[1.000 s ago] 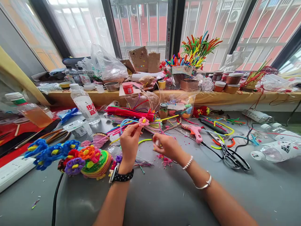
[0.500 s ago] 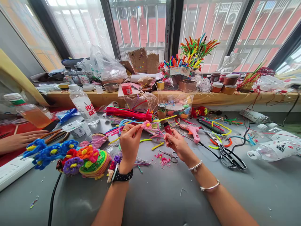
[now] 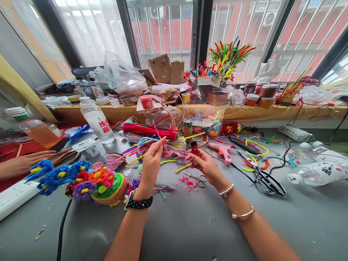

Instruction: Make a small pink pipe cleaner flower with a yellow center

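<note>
My left hand [image 3: 151,161] pinches a pink pipe-cleaner flower [image 3: 166,151] between thumb and fingertips, its thin stem pointing up past them. Across a small gap, my right hand [image 3: 204,165] is closed around a dark red lighter [image 3: 194,148] with a black top, held upright; no flame shows. Below and between the hands lie small scissors [image 3: 201,181] and a scatter of pink fluff clippings [image 3: 189,184]. Behind them rests a bundle of red pipe cleaners [image 3: 149,129] over paler ones. To the left of my left wrist are finished fuzzy flowers [image 3: 61,174] in blue, purple and orange.
On the right lie a pink glue gun [image 3: 225,154], large scissors [image 3: 263,177] and plastic bottles [image 3: 318,174]. At the left stand a water bottle [image 3: 96,121] and a power strip [image 3: 16,199]. Another person's hand [image 3: 27,163] rests at the far left. A cluttered ledge [image 3: 122,112] runs behind.
My left hand has turned the pink flower so its head points down and its stem rises above the fingers. The right hand still grips the lighter, almost unmoved.
</note>
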Available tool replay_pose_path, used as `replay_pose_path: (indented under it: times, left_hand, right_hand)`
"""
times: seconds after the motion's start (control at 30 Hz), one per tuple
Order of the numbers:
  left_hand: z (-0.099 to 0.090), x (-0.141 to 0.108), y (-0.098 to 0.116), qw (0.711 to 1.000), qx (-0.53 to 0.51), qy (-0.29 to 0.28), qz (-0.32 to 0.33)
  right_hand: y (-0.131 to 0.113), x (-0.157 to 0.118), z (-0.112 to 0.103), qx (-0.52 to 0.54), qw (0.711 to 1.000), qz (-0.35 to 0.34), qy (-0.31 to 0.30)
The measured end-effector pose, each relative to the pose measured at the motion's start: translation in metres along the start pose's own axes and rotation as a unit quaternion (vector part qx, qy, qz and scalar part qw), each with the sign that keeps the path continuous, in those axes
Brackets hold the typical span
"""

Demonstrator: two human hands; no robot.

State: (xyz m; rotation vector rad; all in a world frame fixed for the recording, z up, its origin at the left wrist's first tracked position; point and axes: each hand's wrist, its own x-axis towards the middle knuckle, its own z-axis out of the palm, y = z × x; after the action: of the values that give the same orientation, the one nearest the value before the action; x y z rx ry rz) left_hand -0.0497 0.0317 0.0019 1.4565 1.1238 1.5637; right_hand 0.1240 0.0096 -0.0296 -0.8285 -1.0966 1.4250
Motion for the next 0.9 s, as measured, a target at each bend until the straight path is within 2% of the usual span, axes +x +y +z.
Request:
replay_pose_path:
  times: [0.2, 0.33, 0.47, 0.6, 0.73, 0.9]
  left_hand:
    - [0.002, -0.001, 0.006, 0.986, -0.137, 0.044, -0.088]
    - [0.003, -0.002, 0.011, 0.98, -0.175, 0.045, -0.077]
    - [0.004, -0.004, 0.015, 0.981, -0.18, 0.034, -0.07]
    - [0.008, -0.006, 0.015, 0.985, -0.133, -0.052, -0.1]
    - [0.011, -0.009, 0.01, 0.977, -0.099, -0.145, -0.119]
    - [0.013, -0.011, 0.009, 0.971, -0.03, -0.202, -0.127]
  right_hand:
    - [0.002, -0.002, 0.004, -0.016, 1.0, 0.007, -0.017]
    - [0.005, -0.002, 0.009, -0.009, 0.999, 0.003, -0.037]
    - [0.003, 0.003, 0.011, -0.048, 0.999, -0.022, 0.005]
    - [-0.012, 0.013, 0.016, -0.081, 0.993, -0.057, 0.058]
    - [-0.025, 0.022, 0.03, -0.079, 0.994, -0.07, 0.032]
    - [-0.027, 0.024, 0.039, -0.048, 0.996, -0.075, 0.032]
